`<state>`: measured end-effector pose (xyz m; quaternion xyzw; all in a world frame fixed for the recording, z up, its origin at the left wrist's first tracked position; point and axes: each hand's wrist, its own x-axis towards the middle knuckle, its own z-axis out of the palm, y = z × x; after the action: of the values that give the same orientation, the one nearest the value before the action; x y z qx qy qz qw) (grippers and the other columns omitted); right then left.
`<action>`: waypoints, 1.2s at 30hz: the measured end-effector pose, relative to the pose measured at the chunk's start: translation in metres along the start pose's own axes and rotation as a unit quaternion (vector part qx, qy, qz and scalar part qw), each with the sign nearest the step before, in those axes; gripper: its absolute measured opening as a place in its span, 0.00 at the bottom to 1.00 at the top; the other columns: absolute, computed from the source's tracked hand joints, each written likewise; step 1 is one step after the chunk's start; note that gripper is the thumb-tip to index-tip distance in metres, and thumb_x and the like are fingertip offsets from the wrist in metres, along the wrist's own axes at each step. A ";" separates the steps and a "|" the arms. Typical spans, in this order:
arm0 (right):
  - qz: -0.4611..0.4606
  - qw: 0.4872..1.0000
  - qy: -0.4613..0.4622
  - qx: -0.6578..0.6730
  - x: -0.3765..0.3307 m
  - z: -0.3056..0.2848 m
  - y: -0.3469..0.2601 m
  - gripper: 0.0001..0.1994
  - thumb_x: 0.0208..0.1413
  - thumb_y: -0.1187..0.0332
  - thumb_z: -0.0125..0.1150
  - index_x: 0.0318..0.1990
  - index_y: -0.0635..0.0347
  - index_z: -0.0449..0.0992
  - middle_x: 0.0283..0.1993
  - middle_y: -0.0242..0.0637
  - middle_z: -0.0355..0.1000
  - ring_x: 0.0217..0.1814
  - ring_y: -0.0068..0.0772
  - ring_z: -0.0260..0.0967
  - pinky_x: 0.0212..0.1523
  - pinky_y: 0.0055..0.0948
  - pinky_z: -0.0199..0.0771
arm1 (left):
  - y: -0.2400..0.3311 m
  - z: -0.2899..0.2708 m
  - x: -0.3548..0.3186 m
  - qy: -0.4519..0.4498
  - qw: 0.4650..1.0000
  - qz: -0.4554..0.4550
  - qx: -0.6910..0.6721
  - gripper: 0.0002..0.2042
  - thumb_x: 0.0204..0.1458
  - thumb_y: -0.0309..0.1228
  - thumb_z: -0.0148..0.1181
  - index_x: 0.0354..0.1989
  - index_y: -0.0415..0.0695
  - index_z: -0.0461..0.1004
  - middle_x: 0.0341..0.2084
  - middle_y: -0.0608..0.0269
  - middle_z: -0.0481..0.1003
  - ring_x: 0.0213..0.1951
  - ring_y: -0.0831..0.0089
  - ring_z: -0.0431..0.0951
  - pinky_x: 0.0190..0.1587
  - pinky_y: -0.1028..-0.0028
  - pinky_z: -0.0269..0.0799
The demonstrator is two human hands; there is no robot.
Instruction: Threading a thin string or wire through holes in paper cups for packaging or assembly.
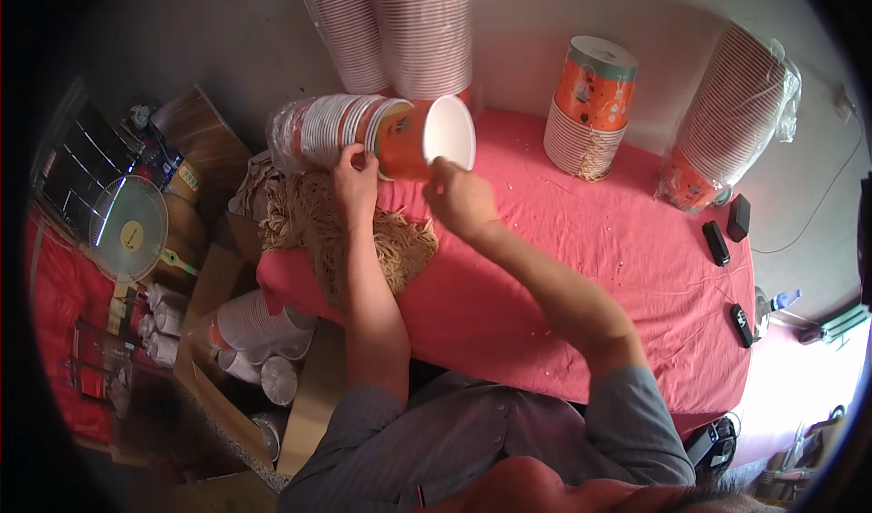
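An orange paper bucket (400, 143) with a white inside lies on its side, its open mouth facing right. My right hand (459, 198) is closed at the lower edge of that mouth, gripping the bucket by its rim. At the bucket's left end is a lying row of nested paper buckets (329, 129), partly wrapped in clear plastic. My left hand (355, 175) is at the near side of this row's front rims, thumb and fingers pinched together; what they hold is too small to make out. Beneath my left forearm spreads a heap of tan cords (313, 227).
Tall stacks of nested buckets (422, 36) stand against the wall, and another leans at the right (727, 118). Upside-down buckets with cords (590, 104) stand on the red cloth (545, 268). Black devices (716, 243) lie along the right edge. An open carton (213, 358) and a fan (130, 227) are at left.
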<state>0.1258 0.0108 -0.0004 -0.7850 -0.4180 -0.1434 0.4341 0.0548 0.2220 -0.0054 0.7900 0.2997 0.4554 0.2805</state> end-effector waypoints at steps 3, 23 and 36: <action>-0.033 0.994 0.006 -0.101 -0.025 -0.065 0.011 0.06 0.62 0.67 0.63 0.43 0.53 0.74 0.40 0.43 0.81 0.36 0.57 0.82 0.34 0.54 0.82 | 0.003 -0.009 0.001 0.016 1.000 0.014 0.005 0.16 0.63 0.40 0.69 0.54 0.44 0.82 0.37 0.45 0.85 0.41 0.48 0.86 0.47 0.56 0.79; -0.125 0.973 0.023 -0.194 -0.077 -0.178 0.029 0.14 0.58 0.78 0.60 0.51 0.56 0.82 0.55 0.34 0.81 0.48 0.41 0.83 0.42 0.40 0.88 | 0.040 -0.123 -0.079 -0.288 0.921 0.210 0.155 0.07 0.61 0.24 0.65 0.46 0.39 0.83 0.44 0.52 0.78 0.46 0.51 0.83 0.50 0.61 0.78; -0.147 0.975 0.004 -0.167 -0.084 -0.178 0.024 0.14 0.59 0.74 0.60 0.53 0.57 0.80 0.56 0.40 0.79 0.49 0.42 0.83 0.41 0.40 0.88 | 0.022 -0.120 -0.045 -0.344 0.869 0.232 0.268 0.09 0.62 0.25 0.60 0.47 0.44 0.85 0.43 0.52 0.79 0.50 0.49 0.81 0.54 0.55 0.77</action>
<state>0.1179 -0.1825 0.0404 -0.7762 -0.4967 -0.2766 0.2726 -0.0654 0.1948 0.0369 0.9883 0.1024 0.1087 0.0299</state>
